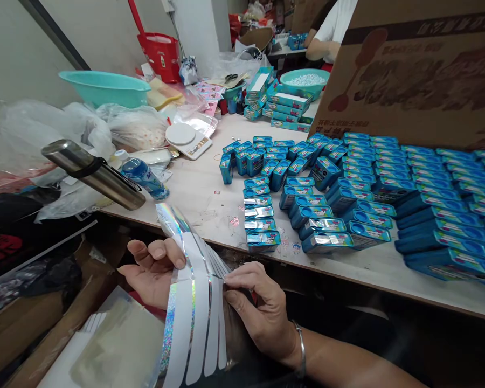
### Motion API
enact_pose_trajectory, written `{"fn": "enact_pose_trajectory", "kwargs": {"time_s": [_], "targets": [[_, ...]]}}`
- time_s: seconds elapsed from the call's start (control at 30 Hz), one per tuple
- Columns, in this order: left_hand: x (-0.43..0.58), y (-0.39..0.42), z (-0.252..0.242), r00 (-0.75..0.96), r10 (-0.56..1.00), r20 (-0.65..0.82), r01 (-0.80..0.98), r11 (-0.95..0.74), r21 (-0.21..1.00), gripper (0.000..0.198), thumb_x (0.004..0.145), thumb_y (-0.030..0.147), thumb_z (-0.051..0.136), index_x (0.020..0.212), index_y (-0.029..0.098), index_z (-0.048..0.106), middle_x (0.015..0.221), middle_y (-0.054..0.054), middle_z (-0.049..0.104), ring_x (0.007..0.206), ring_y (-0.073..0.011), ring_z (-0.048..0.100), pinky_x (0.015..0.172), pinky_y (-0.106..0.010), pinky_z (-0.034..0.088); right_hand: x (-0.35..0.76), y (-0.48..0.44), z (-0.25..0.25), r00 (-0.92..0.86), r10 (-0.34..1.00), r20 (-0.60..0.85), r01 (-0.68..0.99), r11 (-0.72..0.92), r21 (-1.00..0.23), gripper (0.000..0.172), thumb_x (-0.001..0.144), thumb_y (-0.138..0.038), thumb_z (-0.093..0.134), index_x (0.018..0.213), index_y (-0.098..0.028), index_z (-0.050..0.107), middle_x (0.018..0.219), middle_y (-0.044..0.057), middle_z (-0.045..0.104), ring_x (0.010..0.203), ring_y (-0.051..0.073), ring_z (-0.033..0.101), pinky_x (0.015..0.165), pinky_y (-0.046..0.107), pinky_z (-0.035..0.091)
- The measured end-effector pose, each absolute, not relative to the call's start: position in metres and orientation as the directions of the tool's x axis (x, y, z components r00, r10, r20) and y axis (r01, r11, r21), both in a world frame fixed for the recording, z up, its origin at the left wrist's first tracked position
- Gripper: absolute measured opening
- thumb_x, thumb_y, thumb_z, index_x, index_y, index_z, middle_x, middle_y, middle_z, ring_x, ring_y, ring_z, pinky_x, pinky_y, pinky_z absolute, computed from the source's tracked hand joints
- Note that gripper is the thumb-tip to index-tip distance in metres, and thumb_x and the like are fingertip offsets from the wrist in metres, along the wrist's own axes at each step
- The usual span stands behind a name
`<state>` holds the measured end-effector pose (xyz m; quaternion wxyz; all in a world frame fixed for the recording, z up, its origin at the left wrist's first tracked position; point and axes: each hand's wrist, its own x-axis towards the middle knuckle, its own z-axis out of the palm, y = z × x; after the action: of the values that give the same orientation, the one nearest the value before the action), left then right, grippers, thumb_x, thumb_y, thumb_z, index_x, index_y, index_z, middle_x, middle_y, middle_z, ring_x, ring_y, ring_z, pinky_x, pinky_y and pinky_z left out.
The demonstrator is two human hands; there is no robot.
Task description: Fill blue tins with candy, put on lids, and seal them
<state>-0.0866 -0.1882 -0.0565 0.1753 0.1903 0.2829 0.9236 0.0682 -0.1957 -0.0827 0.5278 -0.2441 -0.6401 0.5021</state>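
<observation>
A bent sheet of holographic sticker strips [200, 302], silvery with long white bands, hangs in front of me below the table edge. My left hand [156, 272] holds its left side, fingers half curled and one fingertip lying on the sheet. Thumb and fingers of my right hand [262, 310] pinch the sheet's right edge, where the strips fan together. Just beyond, blue candy boxes [262, 240] stand on the white table [202, 215] in rows. Shiny strips lie across the tops of some front boxes.
A steel thermos [95, 175] and blue bottle [145, 178] lean at the table's left edge. Behind are a white scale [189, 141], turquoise basin [105, 89] and stacked display trays [286, 108]. A large carton [420, 75] stands right; a co-worker's arm [323, 49] shows behind.
</observation>
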Motion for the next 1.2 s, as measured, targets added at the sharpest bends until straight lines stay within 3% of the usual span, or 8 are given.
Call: {"fn": "enact_pose_trajectory", "kwargs": {"time_s": [0.27, 0.57, 0.7, 0.77, 0.9, 1.0, 1.1, 1.2], "targets": [[-0.081, -0.19, -0.051, -0.886, 0.425, 0.187, -0.252, -0.777, 0.577, 0.03, 0.084, 0.055, 0.061, 0.083, 0.028, 0.075, 0.058, 0.01, 0.057, 0.04, -0.009, 0.027, 0.037, -0.029, 0.022, 0.066, -0.198, -0.084, -0.359, 0.898, 0.257, -0.216, 0.188, -0.958, 0.005, 0.085, -0.021, 0.067, 0.089, -0.023, 0.067, 0.084, 0.002, 0.066, 0.08, 0.016, 0.062, 0.073, 0.032, 0.051], [-0.091, -0.194, -0.055, -0.881, 0.419, 0.221, -0.234, -0.79, 0.567, 0.04, 0.089, 0.058, 0.052, 0.083, 0.028, 0.077, 0.057, 0.009, 0.059, 0.038, -0.0095, 0.028, 0.037, -0.029, 0.022, 0.077, -0.201, -0.085, -0.413, 0.776, 0.477, -0.146, 0.461, -0.876, 0.038, 0.088, -0.013, 0.061, 0.122, -0.029, 0.065, 0.107, 0.006, 0.071, 0.096, 0.021, 0.064, 0.084, 0.042, 0.051], [-0.095, -0.195, -0.056, -0.886, 0.392, 0.249, -0.212, -0.819, 0.533, 0.054, 0.096, 0.059, 0.034, 0.087, 0.025, 0.075, 0.057, 0.007, 0.059, 0.038, -0.01, 0.029, 0.037, -0.027, 0.02, 0.081, -0.202, -0.087, -0.432, 0.759, 0.487, -0.16, 0.467, -0.87, 0.036, 0.09, -0.014, 0.057, 0.122, -0.029, 0.065, 0.108, 0.006, 0.069, 0.099, 0.021, 0.063, 0.086, 0.042, 0.05], [-0.099, -0.195, -0.056, -0.896, 0.375, 0.237, -0.216, -0.835, 0.505, 0.064, 0.099, 0.058, 0.023, 0.085, 0.022, 0.074, 0.055, 0.005, 0.057, 0.036, -0.0104, 0.028, 0.036, -0.027, 0.02, 0.083, -0.199, -0.091, -0.474, 0.786, 0.397, -0.167, 0.363, -0.917, 0.035, 0.091, -0.025, 0.06, 0.126, -0.028, 0.062, 0.115, 0.008, 0.067, 0.107, 0.023, 0.061, 0.092, 0.043, 0.05], [-0.106, -0.196, -0.054, -0.903, 0.398, 0.163, -0.291, -0.845, 0.449, 0.075, 0.099, 0.058, 0.014, 0.079, 0.018, 0.074, 0.053, 0.002, 0.057, 0.035, -0.0097, 0.03, 0.035, -0.026, 0.024, 0.082, -0.186, -0.098, -0.736, 0.674, 0.066, -0.077, 0.015, -0.997, 0.096, 0.066, -0.06, 0.08, 0.147, -0.025, 0.04, 0.149, 0.013, 0.042, 0.137, 0.035, 0.038, 0.114, 0.055, 0.03], [-0.111, -0.197, -0.057, -0.876, 0.46, 0.143, -0.362, -0.825, 0.435, 0.071, 0.096, 0.063, 0.025, 0.079, 0.016, 0.075, 0.054, 0.003, 0.058, 0.036, -0.0089, 0.03, 0.037, -0.026, 0.028, 0.076, -0.182, -0.107, -0.849, 0.525, -0.059, -0.035, -0.167, -0.985, 0.115, 0.051, -0.066, 0.084, 0.149, -0.027, 0.037, 0.156, 0.012, 0.033, 0.143, 0.036, 0.028, 0.118, 0.056, 0.019], [-0.125, -0.2, -0.064, -0.861, 0.481, 0.167, -0.364, -0.811, 0.458, 0.069, 0.092, 0.069, 0.028, 0.079, 0.019, 0.075, 0.053, 0.004, 0.058, 0.036, -0.009, 0.025, 0.036, -0.026, 0.025, 0.071, -0.187, -0.122, -0.795, 0.556, -0.244, -0.066, -0.478, -0.876, 0.119, 0.053, -0.067, 0.083, 0.151, -0.027, 0.029, 0.153, 0.014, 0.037, 0.14, 0.033, 0.036, 0.116, 0.052, 0.026], [-0.145, -0.209, -0.065, -0.859, 0.486, 0.16, -0.335, -0.771, 0.542, 0.071, 0.087, 0.076, 0.028, 0.075, 0.024, 0.074, 0.05, 0.004, 0.053, 0.036, -0.0096, 0.02, 0.036, -0.027, 0.022, 0.079, -0.19, -0.129, -0.758, 0.522, -0.391, -0.148, -0.721, -0.677, 0.112, 0.061, -0.057, 0.084, 0.152, -0.025, 0.026, 0.131, 0.014, 0.06, 0.119, 0.027, 0.059, 0.106, 0.046, 0.041]]}}
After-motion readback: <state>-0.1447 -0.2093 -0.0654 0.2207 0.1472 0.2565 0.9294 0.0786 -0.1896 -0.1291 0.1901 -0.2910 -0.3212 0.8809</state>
